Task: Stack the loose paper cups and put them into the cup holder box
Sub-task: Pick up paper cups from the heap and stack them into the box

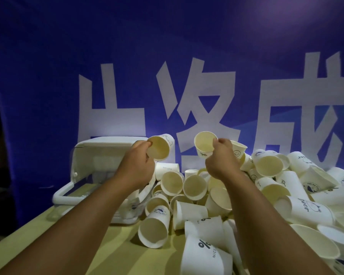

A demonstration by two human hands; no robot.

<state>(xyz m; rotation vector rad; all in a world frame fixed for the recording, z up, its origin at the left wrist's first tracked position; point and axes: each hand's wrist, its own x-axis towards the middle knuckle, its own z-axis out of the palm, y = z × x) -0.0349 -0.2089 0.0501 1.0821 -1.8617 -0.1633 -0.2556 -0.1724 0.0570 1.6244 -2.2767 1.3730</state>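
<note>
One paper cup (160,147) is gripped by the left hand (136,163), another cup (204,144) by the right hand (221,161). "NICE" is printed on a fallen cup (206,257) near the table (115,249) edge.

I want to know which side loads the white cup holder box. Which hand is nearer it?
Left. The left hand, holding a cup, is just in front of the box; the right hand is further right, above the pile.

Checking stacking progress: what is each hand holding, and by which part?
Left hand pinches one paper cup by its rim; right hand pinches another cup by its rim.
</note>
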